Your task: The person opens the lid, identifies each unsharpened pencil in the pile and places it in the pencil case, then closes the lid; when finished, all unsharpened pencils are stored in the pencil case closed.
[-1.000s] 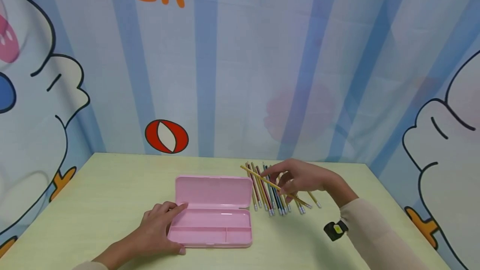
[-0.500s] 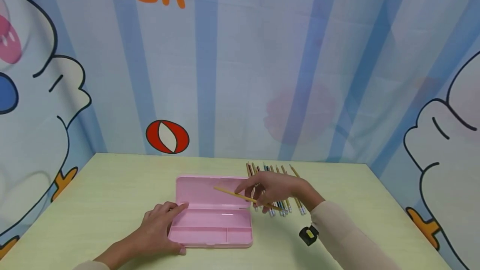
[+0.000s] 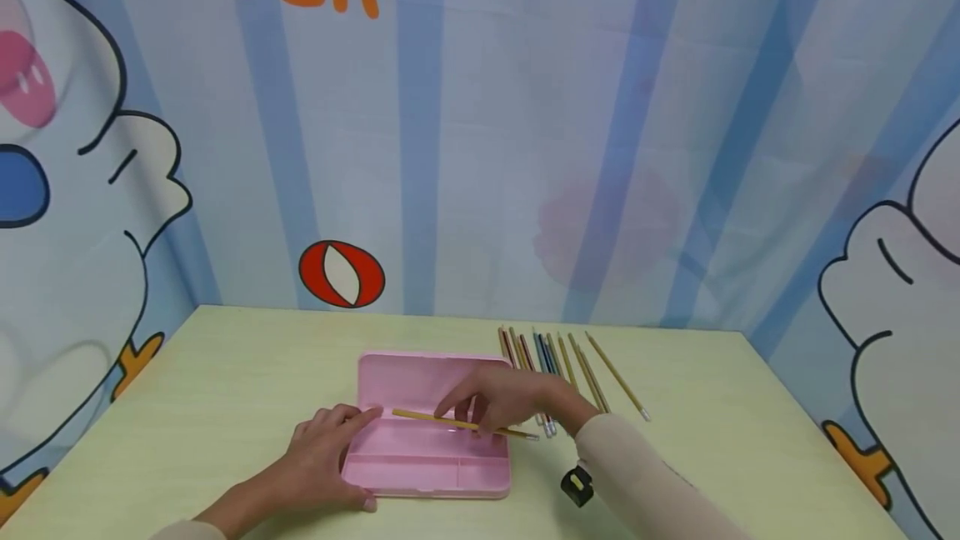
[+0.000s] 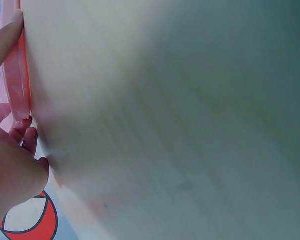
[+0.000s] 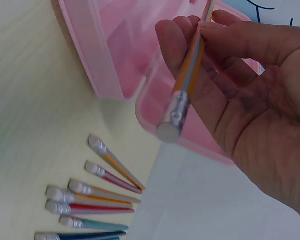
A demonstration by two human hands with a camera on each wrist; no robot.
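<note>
A pink pencil case (image 3: 405,475) lies unfolded on the table, its lid (image 3: 397,377) toward the back and its divided tray toward the front. My left hand (image 3: 318,458) grips the tray's left end, the thumb at the front corner and the fingers around the far side. Between thumb and fingers my right hand (image 3: 513,397) pinches a yellow pencil (image 3: 414,415), held over the back part of the tray with its eraser end pointing right. In the right wrist view the same pencil (image 5: 190,75) has a silver ferrule and pale eraser facing the camera.
Right of the case lie several loose pencils (image 3: 551,357) in yellow, red and blue, partly behind my right hand. One yellow pencil (image 3: 618,377) lies apart at their right. A striped curtain (image 3: 487,148) hangs behind the pale table (image 3: 697,432).
My right hand has carried the yellow pencil left and down, from above the loose pencils to over the tray. My left hand has stayed on the case.
</note>
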